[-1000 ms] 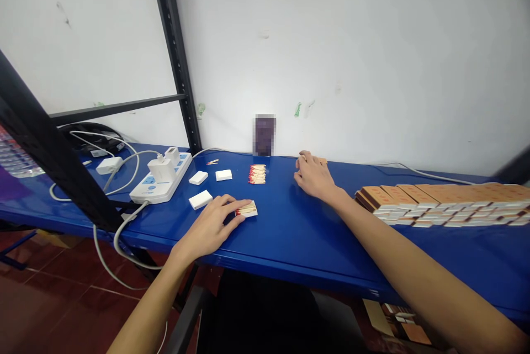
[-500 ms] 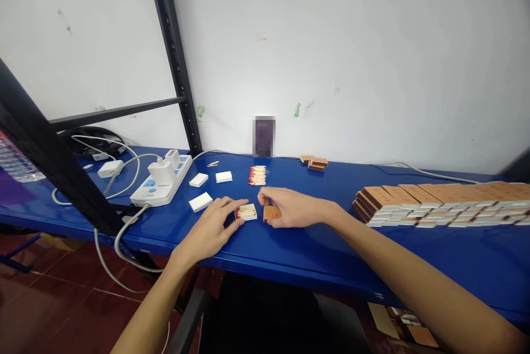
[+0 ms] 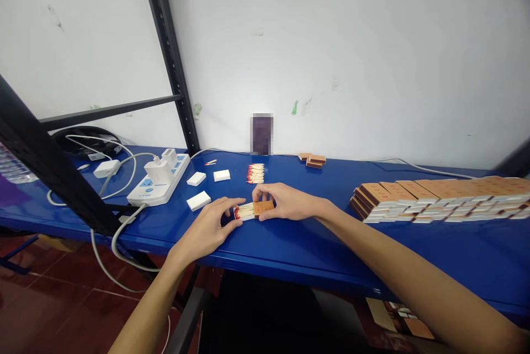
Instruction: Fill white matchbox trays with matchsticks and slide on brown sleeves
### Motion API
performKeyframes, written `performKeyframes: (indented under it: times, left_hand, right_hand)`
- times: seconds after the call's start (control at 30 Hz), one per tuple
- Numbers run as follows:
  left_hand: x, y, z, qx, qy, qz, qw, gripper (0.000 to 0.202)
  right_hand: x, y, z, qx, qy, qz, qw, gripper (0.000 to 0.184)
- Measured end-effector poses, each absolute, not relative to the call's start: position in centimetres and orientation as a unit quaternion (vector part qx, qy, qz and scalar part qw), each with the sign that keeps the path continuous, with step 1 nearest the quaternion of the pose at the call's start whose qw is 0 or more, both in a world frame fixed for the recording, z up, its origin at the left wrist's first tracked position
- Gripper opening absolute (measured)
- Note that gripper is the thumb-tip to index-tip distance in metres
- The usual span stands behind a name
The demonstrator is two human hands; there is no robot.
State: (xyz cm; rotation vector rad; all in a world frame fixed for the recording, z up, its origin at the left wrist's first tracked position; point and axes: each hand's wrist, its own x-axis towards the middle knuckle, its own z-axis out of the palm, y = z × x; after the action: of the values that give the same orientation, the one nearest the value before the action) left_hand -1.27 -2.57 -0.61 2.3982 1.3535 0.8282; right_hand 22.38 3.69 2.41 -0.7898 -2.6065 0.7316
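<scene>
My right hand (image 3: 285,202) pinches an orange-brown matchbox sleeve (image 3: 263,209) between thumb and fingers. The sleeve meets the right end of a small white matchbox tray (image 3: 247,218) and covers part of it. Matches (image 3: 244,211) with red heads fill the tray, heads pointing left. Thumb and fingers of my left hand (image 3: 212,225) close around the tray's left end, steadying it on the blue table. Behind the hands lies a row of loose matches (image 3: 255,173), heads to the left. Three white tray pieces (image 3: 199,201) sit beyond my left hand.
A long stack of matchboxes (image 3: 430,199) stands at the right. A few matchboxes (image 3: 313,160) lie near the wall. To the left are a power strip (image 3: 159,180) with cables and a black rack post (image 3: 169,56). A blurred dark rectangle (image 3: 261,134) stands against the wall.
My right hand has moved left with the matchbox sleeve, which was apart from the tray and now covers its right end. My left hand stays at the tray. The view has shifted slightly.
</scene>
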Motion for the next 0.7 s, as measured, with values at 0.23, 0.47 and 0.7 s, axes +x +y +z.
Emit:
performKeyframes:
  times: [0.23, 0.47, 0.7]
  left_hand:
    - [-1.34, -2.63, -0.53, 0.830, 0.457, 0.288, 0.139, 0.038]
    - [-1.39, -2.75, -0.32, 0.840, 0.438, 0.285, 0.143, 0.034]
    - [-1.26, -2.95, -0.09, 0.849, 0.421, 0.279, 0.159, 0.031]
  right_hand:
    - [22.44, 3.70, 2.56, -0.267, -0.919, 0.238, 0.163, 0.028]
    - [22.62, 3.83, 2.63, -0.257, -0.917, 0.270, 0.145, 0.034]
    - [22.49, 3.34, 3.11, -0.252, -0.916, 0.284, 0.133, 0.038]
